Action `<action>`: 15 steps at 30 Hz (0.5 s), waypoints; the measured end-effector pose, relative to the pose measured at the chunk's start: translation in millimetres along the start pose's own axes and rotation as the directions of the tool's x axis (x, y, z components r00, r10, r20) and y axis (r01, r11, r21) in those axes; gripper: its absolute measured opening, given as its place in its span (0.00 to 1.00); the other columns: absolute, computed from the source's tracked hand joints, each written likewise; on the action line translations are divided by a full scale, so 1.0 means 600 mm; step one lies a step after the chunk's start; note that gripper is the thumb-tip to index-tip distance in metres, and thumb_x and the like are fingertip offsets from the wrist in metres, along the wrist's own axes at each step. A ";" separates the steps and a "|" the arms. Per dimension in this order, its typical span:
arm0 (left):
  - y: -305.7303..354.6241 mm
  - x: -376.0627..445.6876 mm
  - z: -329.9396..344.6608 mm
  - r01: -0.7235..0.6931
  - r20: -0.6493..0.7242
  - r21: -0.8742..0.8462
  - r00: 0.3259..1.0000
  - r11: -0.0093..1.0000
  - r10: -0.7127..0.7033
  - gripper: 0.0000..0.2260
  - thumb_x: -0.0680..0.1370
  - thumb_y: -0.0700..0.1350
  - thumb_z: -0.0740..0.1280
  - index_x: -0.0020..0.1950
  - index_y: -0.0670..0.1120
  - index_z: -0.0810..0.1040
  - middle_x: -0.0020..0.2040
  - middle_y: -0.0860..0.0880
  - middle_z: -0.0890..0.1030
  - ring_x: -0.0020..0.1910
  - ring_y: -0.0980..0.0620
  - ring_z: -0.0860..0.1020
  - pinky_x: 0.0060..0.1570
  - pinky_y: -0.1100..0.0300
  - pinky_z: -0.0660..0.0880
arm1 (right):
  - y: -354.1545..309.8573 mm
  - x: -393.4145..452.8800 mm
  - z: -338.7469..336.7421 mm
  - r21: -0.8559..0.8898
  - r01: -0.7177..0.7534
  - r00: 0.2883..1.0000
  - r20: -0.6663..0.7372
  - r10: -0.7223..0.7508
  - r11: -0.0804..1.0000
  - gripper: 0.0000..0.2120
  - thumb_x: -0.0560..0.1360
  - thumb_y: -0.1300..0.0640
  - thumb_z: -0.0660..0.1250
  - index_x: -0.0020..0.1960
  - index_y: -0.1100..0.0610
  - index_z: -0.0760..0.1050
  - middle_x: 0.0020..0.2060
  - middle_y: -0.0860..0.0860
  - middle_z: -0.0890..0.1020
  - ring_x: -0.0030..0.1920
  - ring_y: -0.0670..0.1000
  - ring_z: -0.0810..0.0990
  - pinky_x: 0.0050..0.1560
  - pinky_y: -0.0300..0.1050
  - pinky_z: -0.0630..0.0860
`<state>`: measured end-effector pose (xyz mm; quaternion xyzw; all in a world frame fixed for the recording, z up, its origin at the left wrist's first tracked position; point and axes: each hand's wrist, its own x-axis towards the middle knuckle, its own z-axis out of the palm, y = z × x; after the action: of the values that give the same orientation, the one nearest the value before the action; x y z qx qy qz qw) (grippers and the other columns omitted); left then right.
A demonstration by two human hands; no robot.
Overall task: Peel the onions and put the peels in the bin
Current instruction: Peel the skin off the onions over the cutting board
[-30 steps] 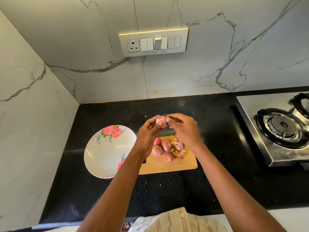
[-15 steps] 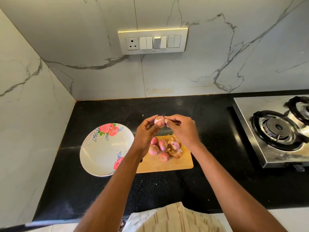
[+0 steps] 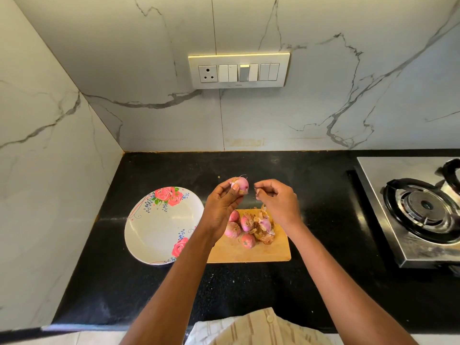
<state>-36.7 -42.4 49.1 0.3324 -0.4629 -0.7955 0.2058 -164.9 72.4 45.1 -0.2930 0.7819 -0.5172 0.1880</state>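
My left hand point(image 3: 222, 204) holds a small pink onion point(image 3: 241, 183) at its fingertips, raised above the counter. Just to its right, my right hand point(image 3: 278, 200) pinches a small scrap of peel point(image 3: 257, 190), a short gap away from the onion. Below both hands lies a wooden cutting board point(image 3: 251, 252) with several small pink onions point(image 3: 232, 230) and a heap of dry brown peels point(image 3: 263, 232) on its far half. No bin is in view.
A white plate with a rose pattern point(image 3: 159, 227) sits left of the board on the black counter point(image 3: 323, 270). A steel gas stove point(image 3: 420, 210) stands at the right. Marble walls close the back and left, with a switch panel point(image 3: 239, 70) above.
My hands were joined on the onion before; now my right hand has pulled away to the right with a bit of peel. The onion stays in my left hand.
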 end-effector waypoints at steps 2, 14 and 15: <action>-0.001 0.002 -0.005 0.019 -0.007 0.002 1.000 1.000 -0.019 0.13 0.81 0.45 0.67 0.66 0.47 0.77 0.62 0.45 0.83 0.60 0.48 0.83 0.59 0.58 0.80 | 0.020 -0.001 -0.001 -0.101 -0.037 0.995 0.086 0.046 0.994 0.09 0.80 0.60 0.68 0.53 0.49 0.83 0.44 0.41 0.85 0.44 0.40 0.84 0.45 0.32 0.79; 0.005 -0.001 -0.004 0.045 -0.034 -0.005 0.998 0.999 -0.045 0.15 0.83 0.48 0.64 0.68 0.44 0.77 0.61 0.44 0.83 0.58 0.47 0.83 0.57 0.59 0.80 | -0.003 0.003 -0.003 -0.107 0.086 0.992 0.105 -0.074 0.991 0.07 0.79 0.55 0.71 0.56 0.47 0.83 0.48 0.38 0.84 0.49 0.36 0.81 0.47 0.27 0.75; 0.006 -0.001 -0.004 0.044 -0.035 -0.003 0.998 0.999 -0.044 0.15 0.83 0.48 0.64 0.67 0.44 0.77 0.60 0.44 0.83 0.59 0.46 0.83 0.56 0.59 0.80 | -0.018 0.006 -0.004 -0.070 0.118 0.990 0.091 -0.111 0.991 0.07 0.79 0.53 0.71 0.56 0.47 0.83 0.48 0.38 0.84 0.49 0.37 0.81 0.48 0.28 0.76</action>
<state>-34.8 -45.1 51.4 0.3561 -0.4511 -0.7944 0.1966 -166.3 68.2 55.8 -0.3665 0.7738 -0.4840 0.1806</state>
